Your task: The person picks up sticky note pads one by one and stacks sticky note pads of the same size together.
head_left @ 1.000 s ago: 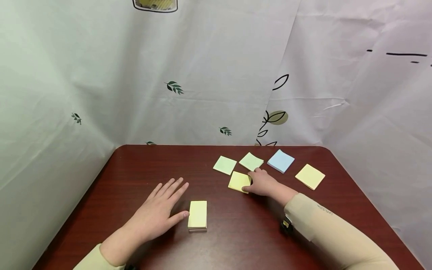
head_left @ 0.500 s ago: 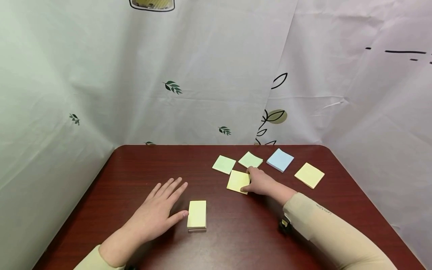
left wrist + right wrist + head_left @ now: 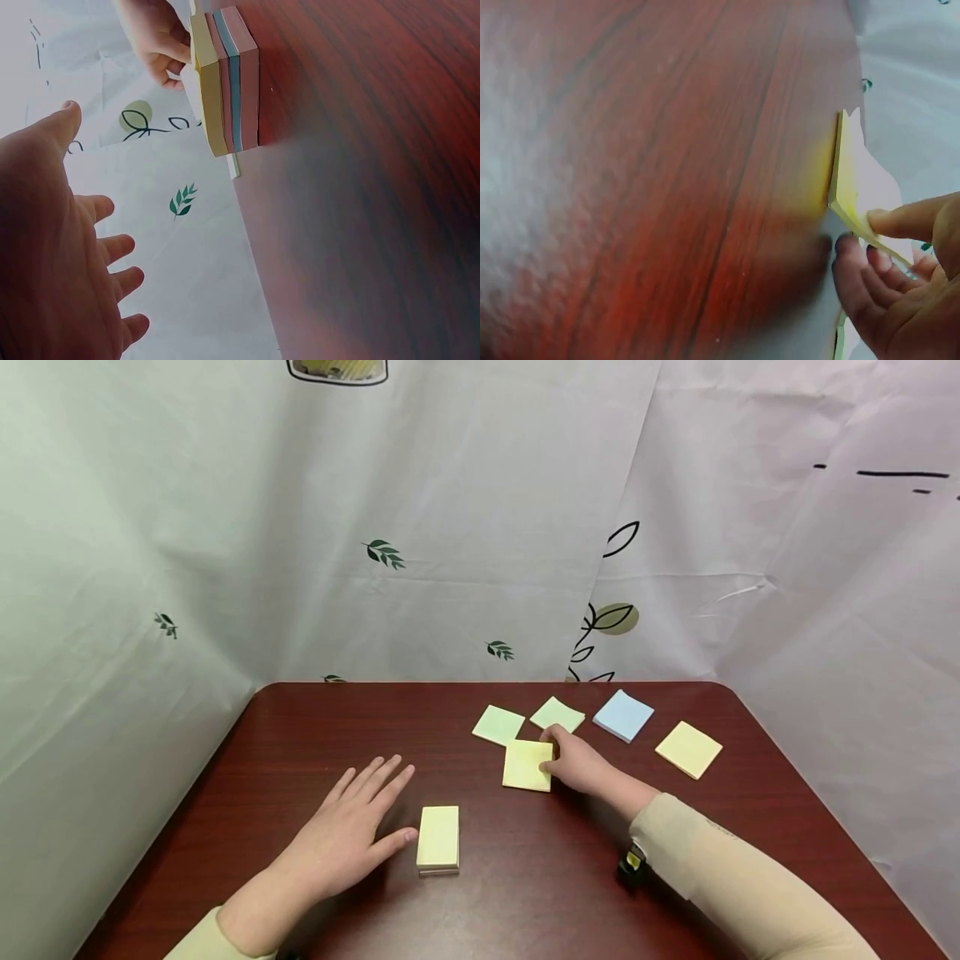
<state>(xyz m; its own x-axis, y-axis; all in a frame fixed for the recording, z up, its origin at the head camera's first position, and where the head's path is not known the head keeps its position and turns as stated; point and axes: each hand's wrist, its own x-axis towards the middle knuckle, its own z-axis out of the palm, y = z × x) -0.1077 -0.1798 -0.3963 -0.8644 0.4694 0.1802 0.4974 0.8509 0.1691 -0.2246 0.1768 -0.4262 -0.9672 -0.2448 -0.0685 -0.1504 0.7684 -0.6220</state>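
Observation:
A yellow sticky-note pad [image 3: 523,766] is pinched at its right edge by my right hand [image 3: 582,766]. In the right wrist view the thumb lies on top of that pad [image 3: 864,184], with fingers under its near edge, which looks raised off the table. My left hand [image 3: 345,835] is spread flat, palm down, holding nothing. Just right of its thumb stands a stack of small sticky-note pads [image 3: 438,837], yellow on top. From the side, the left wrist view shows yellow, pink and blue layers in the stack [image 3: 229,82].
Behind the right hand lie two pale green pads, one left [image 3: 498,725] and one nearer the middle [image 3: 558,713]. A blue pad [image 3: 623,716] and another yellow pad [image 3: 688,749] lie farther right. The dark red table [image 3: 360,718] ends at white fabric [image 3: 450,527].
The yellow pad has turned slightly and its right side has come up. My right thumb has moved from its front corner onto its top. The left hand has stayed nearly still.

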